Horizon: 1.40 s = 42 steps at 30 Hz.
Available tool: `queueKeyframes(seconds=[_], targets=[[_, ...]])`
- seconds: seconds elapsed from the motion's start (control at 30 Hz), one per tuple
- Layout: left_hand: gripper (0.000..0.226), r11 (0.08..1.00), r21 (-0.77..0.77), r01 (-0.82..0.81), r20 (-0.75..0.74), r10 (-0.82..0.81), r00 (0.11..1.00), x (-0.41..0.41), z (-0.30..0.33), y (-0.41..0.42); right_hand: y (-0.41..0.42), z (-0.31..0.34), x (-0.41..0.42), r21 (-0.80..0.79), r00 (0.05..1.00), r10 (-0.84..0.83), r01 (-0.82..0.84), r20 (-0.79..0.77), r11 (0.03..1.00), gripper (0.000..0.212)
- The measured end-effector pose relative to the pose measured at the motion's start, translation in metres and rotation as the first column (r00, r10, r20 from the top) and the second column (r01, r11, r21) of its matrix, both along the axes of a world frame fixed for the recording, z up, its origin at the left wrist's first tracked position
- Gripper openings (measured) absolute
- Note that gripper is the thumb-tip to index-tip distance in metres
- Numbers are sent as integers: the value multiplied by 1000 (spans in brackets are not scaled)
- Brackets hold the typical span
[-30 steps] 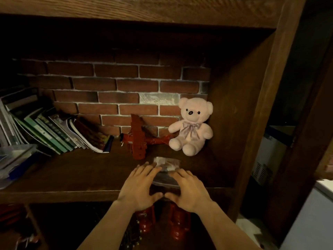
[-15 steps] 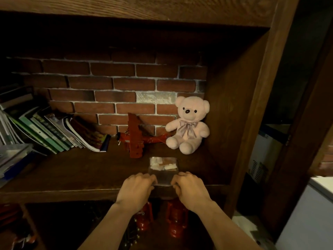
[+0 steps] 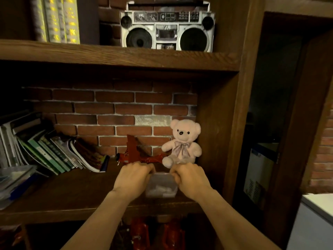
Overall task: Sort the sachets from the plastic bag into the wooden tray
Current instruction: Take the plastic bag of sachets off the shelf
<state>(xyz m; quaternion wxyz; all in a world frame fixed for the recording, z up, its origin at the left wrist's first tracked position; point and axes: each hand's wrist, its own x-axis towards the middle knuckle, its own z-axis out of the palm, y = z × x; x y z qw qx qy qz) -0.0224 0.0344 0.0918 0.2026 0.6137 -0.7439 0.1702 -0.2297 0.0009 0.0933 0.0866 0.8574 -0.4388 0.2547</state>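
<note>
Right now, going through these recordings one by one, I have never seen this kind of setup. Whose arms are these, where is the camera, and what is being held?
No machine here: a person works with bare hands, and the one camera sits on their head, looking forward and down. So the two arms reaching in from below are the wearer's own. The left hand and right hand each grip a top corner of a small clear plastic bag with pale sachets inside, held over a wooden shelf. On that shelf stand a pink teddy bear, a red toy plane and leaning books. A boombox sits on the shelf above. No wooden tray is in view.
</note>
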Motion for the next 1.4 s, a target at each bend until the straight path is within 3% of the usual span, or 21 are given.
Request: queueKeyframes(seconds=[0.2,0.53,0.9,1.23,1.4], targets=[[11,993,-114,13,20,-11,1000,-4,40,17,15,35,-8,-61,997,3,2,72,998,21],[12,989,-137,52,3,-52,999,-19,65,42,50,62,-26,-121,993,-88,98,81,988,18],[12,972,-123,199,33,-197,980,-64,54,48,101,58,-67,-18,957,-286,287,41,958,18],[10,914,-119,388,58,-384,921,-175,43,77,162,44,-180,101,914,-394,385,98,918,16],[12,843,-93,530,53,-527,848,-276,55,110,210,51,-278,70,863,-498,494,81,867,19]])
